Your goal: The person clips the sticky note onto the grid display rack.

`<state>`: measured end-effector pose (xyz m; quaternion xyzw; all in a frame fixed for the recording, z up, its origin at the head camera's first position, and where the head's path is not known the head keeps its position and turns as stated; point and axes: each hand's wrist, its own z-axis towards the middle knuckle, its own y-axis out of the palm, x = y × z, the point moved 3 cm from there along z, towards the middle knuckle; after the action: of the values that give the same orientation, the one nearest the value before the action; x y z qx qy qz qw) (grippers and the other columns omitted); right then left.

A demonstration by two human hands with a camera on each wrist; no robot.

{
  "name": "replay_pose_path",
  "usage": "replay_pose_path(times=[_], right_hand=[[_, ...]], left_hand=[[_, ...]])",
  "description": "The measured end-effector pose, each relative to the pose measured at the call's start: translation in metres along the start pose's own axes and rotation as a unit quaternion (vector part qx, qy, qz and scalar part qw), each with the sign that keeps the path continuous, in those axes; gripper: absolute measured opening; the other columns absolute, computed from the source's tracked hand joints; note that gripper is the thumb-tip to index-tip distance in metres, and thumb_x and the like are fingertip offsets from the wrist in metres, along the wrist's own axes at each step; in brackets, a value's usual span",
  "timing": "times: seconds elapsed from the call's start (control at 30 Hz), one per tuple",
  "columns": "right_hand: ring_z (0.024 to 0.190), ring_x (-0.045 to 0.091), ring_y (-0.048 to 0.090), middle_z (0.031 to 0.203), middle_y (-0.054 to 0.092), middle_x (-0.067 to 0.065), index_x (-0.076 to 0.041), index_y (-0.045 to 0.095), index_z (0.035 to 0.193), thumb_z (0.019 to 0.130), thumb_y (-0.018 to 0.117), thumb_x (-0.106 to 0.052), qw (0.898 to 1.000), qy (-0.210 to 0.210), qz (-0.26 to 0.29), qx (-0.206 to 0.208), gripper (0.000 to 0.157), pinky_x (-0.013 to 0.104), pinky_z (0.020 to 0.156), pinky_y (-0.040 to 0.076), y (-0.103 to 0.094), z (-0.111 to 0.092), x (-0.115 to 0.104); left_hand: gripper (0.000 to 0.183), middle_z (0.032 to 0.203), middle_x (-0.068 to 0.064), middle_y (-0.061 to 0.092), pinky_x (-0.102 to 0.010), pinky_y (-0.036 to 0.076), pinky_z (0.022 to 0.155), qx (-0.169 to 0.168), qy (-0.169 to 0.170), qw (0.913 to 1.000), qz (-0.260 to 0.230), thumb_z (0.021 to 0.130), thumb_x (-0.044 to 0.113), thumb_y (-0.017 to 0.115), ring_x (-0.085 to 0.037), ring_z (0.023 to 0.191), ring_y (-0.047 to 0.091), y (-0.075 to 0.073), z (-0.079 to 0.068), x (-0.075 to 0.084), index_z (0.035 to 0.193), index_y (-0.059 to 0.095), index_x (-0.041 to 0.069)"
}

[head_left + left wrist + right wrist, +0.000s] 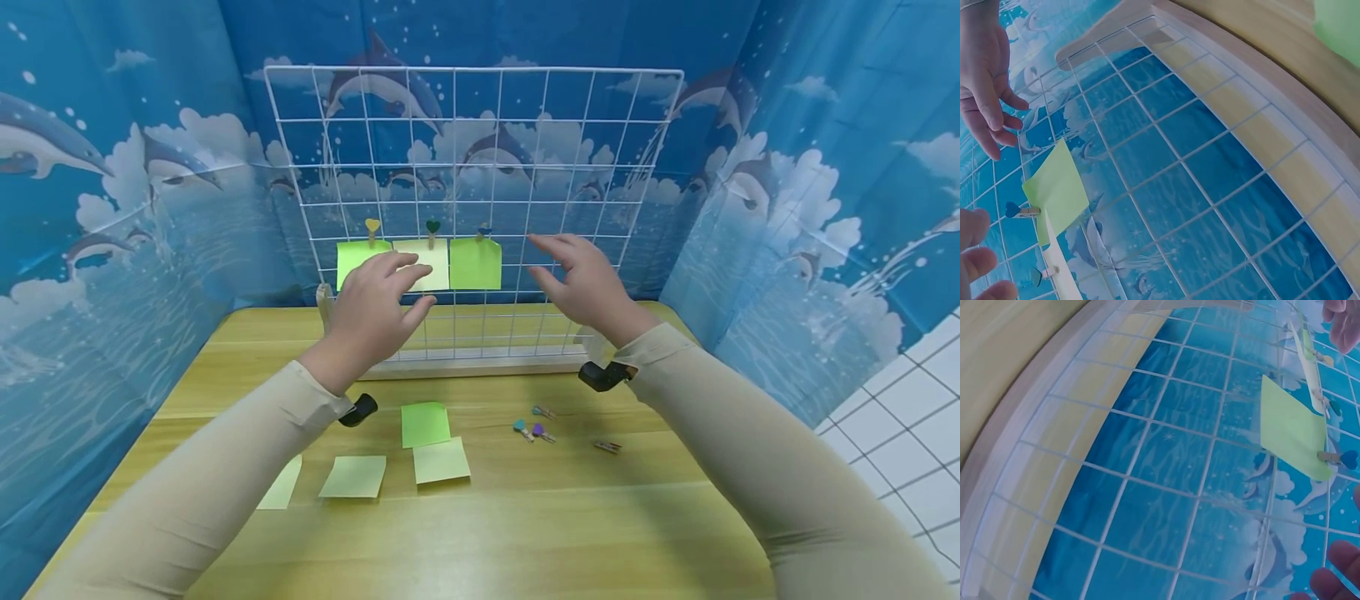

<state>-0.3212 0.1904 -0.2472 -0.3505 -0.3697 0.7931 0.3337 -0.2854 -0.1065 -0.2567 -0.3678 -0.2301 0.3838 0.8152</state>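
Observation:
A white wire grid [517,185] stands upright on a wooden base, with three sticky notes clipped in a row: a green note [352,257] at left, a pale yellow note [438,267] in the middle and another green note [476,267] at right. Small heart-topped clothespins hold them: yellow [372,227], dark green [432,227] and blue [484,231]. My left hand [372,304], fingers spread and empty, is raised before the left two notes and partly hides them. To the right of the last note, my right hand [588,282] is held up with nothing between thumb and fingers.
On the wooden table [525,533] lie a green note [425,424], an overlapping pale note [442,462], and a pale note [354,477] to their left; another [281,487] is partly behind my left sleeve. Several clothespins [539,431] lie right of centre, one [607,447] apart. Dolphin-print curtains surround the table.

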Motion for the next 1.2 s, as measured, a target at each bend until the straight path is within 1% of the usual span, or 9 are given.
replay_pose_path(times=[0.1, 0.3, 0.53, 0.77, 0.97, 1.1, 1.2], right_hand=[[0.147, 0.039, 0.047, 0.157, 0.053, 0.018, -0.014, 0.049, 0.159, 0.107, 0.062, -0.028, 1.0, 0.003, -0.005, -0.006, 0.055, 0.062, 0.119, 0.041, 0.0, -0.005, 0.002], [0.147, 0.04, 0.047, 0.157, 0.053, 0.018, -0.013, 0.049, 0.158, 0.107, 0.064, -0.028, 1.0, -0.003, -0.016, -0.006, 0.056, 0.062, 0.118, 0.041, 0.001, -0.014, 0.006], [0.149, 0.043, 0.044, 0.161, 0.049, 0.018, -0.01, 0.047, 0.159, 0.107, 0.063, -0.028, 0.999, -0.008, -0.03, -0.025, 0.057, 0.064, 0.12, 0.038, 0.003, -0.024, 0.006], [0.154, 0.04, 0.039, 0.167, 0.042, 0.013, -0.012, 0.048, 0.159, 0.105, 0.067, -0.028, 0.998, -0.006, -0.041, -0.038, 0.059, 0.063, 0.125, 0.032, 0.009, -0.03, 0.01], [0.153, 0.04, 0.04, 0.167, 0.042, 0.013, -0.011, 0.049, 0.158, 0.105, 0.068, -0.029, 0.998, -0.018, -0.046, -0.039, 0.06, 0.063, 0.125, 0.032, 0.014, -0.036, 0.014], [0.153, 0.04, 0.039, 0.167, 0.042, 0.014, -0.009, 0.049, 0.158, 0.105, 0.067, -0.029, 0.998, -0.028, -0.049, -0.036, 0.06, 0.062, 0.125, 0.031, 0.017, -0.039, 0.017], [0.154, 0.04, 0.038, 0.168, 0.04, 0.014, -0.01, 0.048, 0.159, 0.105, 0.067, -0.03, 0.998, -0.028, -0.047, -0.04, 0.06, 0.062, 0.126, 0.029, 0.019, -0.041, 0.018]], left_hand=[[0.043, 0.15, -0.015, 0.061, -0.062, 0.043, 0.117, -0.007, -0.001, 0.9999, 0.01, 0.102, 0.035, 0.069, -0.04, 0.144, 0.051, -0.002, -0.005, -0.004, 0.138, 0.069, 0.013], [0.049, 0.156, -0.017, 0.054, -0.067, 0.038, 0.119, -0.028, -0.011, 0.9993, 0.021, 0.101, 0.038, 0.071, -0.045, 0.151, 0.042, -0.003, -0.015, -0.012, 0.143, 0.065, 0.014], [0.053, 0.158, -0.018, 0.052, -0.073, 0.037, 0.116, -0.047, -0.02, 0.9985, 0.021, 0.101, 0.04, 0.07, -0.047, 0.152, 0.04, -0.002, -0.026, -0.018, 0.146, 0.064, 0.013], [0.055, 0.158, -0.018, 0.051, -0.08, 0.035, 0.112, -0.059, -0.027, 0.9972, 0.036, 0.1, 0.042, 0.071, -0.047, 0.151, 0.041, -0.002, -0.036, -0.023, 0.147, 0.062, 0.015], [0.057, 0.157, -0.02, 0.053, -0.076, 0.035, 0.115, -0.059, -0.023, 0.9971, 0.043, 0.099, 0.042, 0.073, -0.048, 0.149, 0.043, 0.0, -0.043, -0.028, 0.147, 0.062, 0.013], [0.059, 0.157, -0.021, 0.052, -0.075, 0.034, 0.117, -0.062, -0.025, 0.9969, 0.043, 0.098, 0.043, 0.074, -0.049, 0.15, 0.042, 0.001, -0.047, -0.031, 0.148, 0.061, 0.013], [0.06, 0.157, -0.021, 0.052, -0.075, 0.034, 0.118, -0.063, -0.025, 0.9967, 0.043, 0.099, 0.044, 0.073, -0.05, 0.15, 0.042, 0.001, -0.049, -0.033, 0.149, 0.06, 0.014]])
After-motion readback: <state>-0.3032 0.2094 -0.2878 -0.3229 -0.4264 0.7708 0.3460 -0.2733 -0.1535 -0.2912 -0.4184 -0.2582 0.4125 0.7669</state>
